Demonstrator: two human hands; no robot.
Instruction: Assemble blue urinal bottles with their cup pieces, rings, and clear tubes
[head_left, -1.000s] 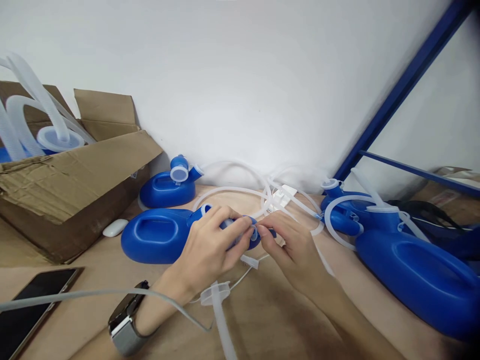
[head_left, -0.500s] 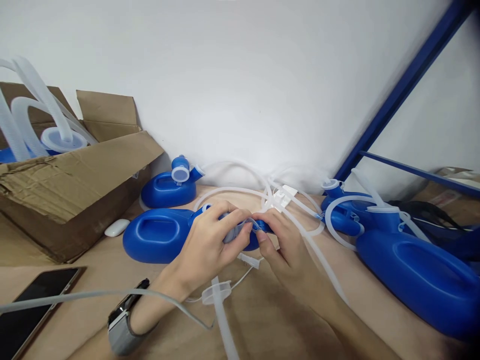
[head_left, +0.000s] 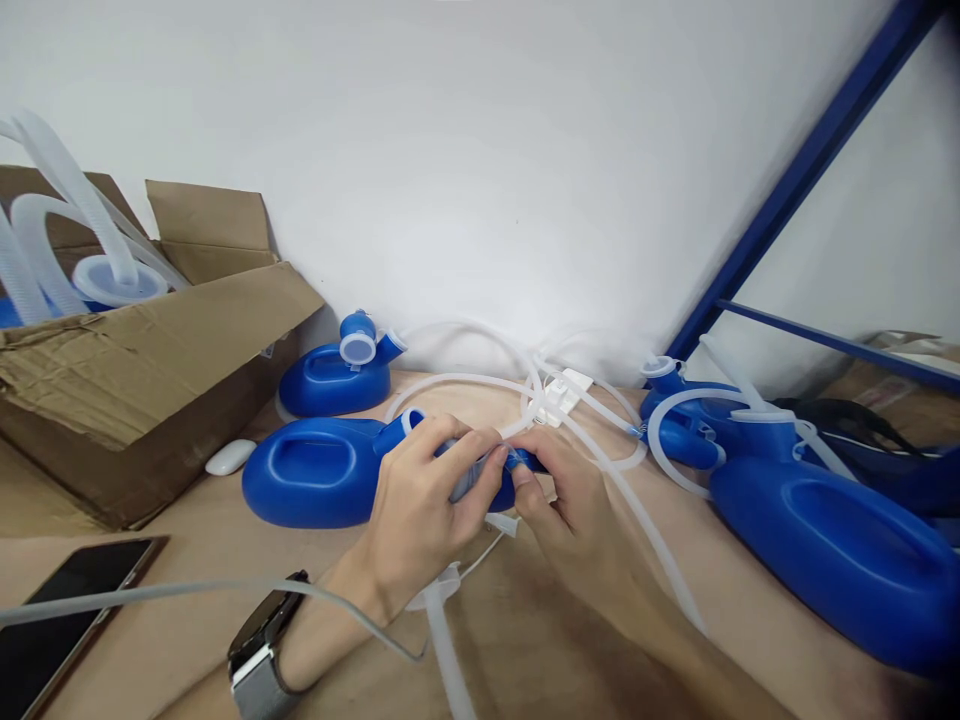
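Note:
My left hand (head_left: 427,505) is closed, thumb and forefinger pinching the strap of a translucent lid (head_left: 466,480). Meeting it fingertip to fingertip, my right hand (head_left: 566,500) pinches a small blue plastic fitting (head_left: 529,460), where the strap reaches it. My fingers hide most of this joint. Behind my left hand a blue urinal bottle (head_left: 311,475) lies on its side with its neck uncovered. Below my left wrist is a translucent tube (head_left: 448,650) with a round clear disc (head_left: 439,588) around it, partly covered by the wrist.
An open cardboard box (head_left: 150,400) of tubes and lids stands left. Near it are a white mouse (head_left: 231,457) and a phone (head_left: 79,620). More blue bottles (head_left: 334,380) lie behind and at right (head_left: 825,550). A grey cable (head_left: 187,590) crosses in front; loose tubing (head_left: 637,520) curves across the table.
The strap's raised loop between my fingertips has flattened, and the fingertips press closer to the blue fitting. My left wrist has shifted right, covering more of the clear disc.

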